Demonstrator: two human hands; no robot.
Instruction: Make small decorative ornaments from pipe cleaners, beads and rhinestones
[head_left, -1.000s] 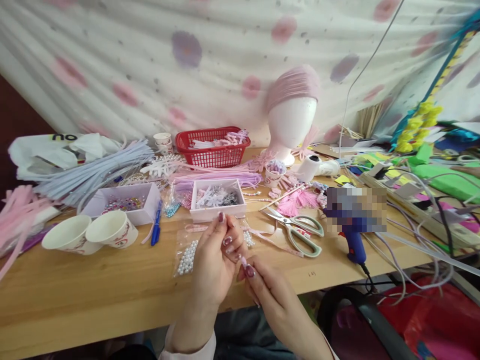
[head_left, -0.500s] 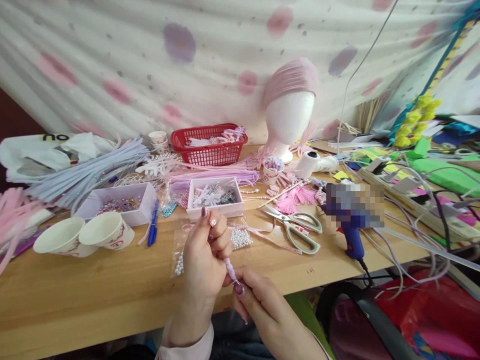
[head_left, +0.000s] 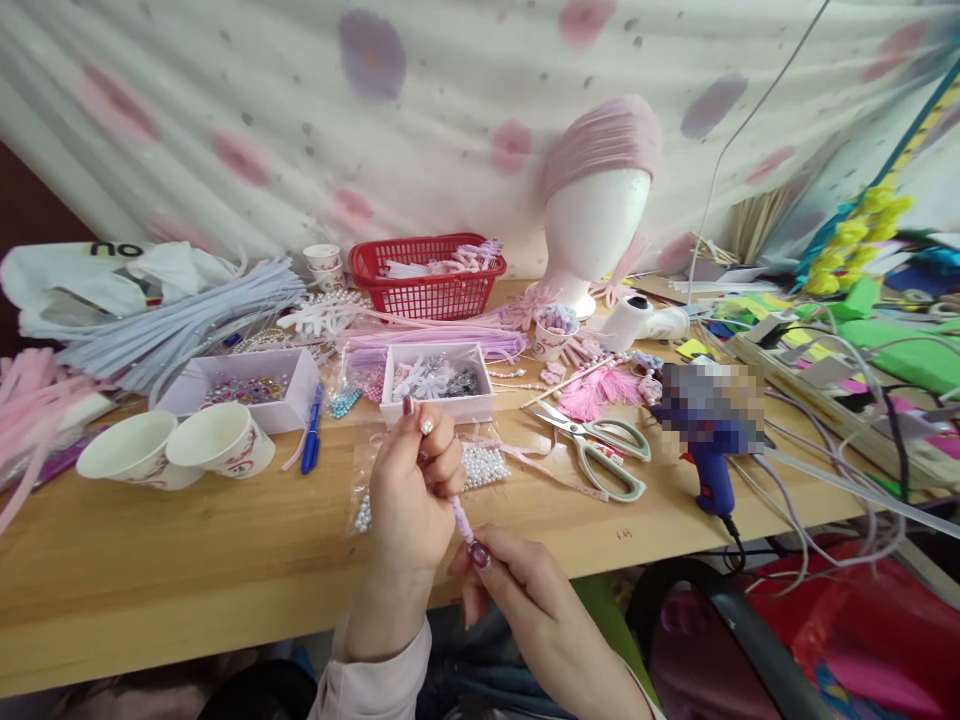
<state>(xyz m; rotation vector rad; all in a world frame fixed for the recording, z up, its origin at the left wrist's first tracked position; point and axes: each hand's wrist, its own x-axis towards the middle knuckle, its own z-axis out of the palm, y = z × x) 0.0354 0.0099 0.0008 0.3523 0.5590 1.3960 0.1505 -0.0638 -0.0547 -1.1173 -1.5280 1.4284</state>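
Observation:
A twisted lilac pipe cleaner [head_left: 462, 521] stretches between my two hands above the table's front edge. My left hand [head_left: 415, 490] is closed in a fist round its upper end, which the fingers hide. Below and to the right, my right hand [head_left: 525, 600] pinches the lower end between thumb and fingertips. Just behind my left hand lies a clear bag of white pearl beads [head_left: 486, 467]. A white box [head_left: 442, 408] with silver and white pieces stands beyond it. Scissors [head_left: 600, 445] rest to the right.
Two paper cups [head_left: 225, 445], a blue pen [head_left: 310, 440] and a box of gems [head_left: 292, 385] stand left. A red basket [head_left: 420, 295], a foam head [head_left: 596, 225] and lilac pipe cleaners [head_left: 465, 345] are behind. A blue glue gun [head_left: 711, 475] and cables lie right.
The camera view has shifted slightly, so the table things appear a little further right and higher. Both hands keep hold of the pipe cleaner; the right fingers have shifted slightly on its lower end.

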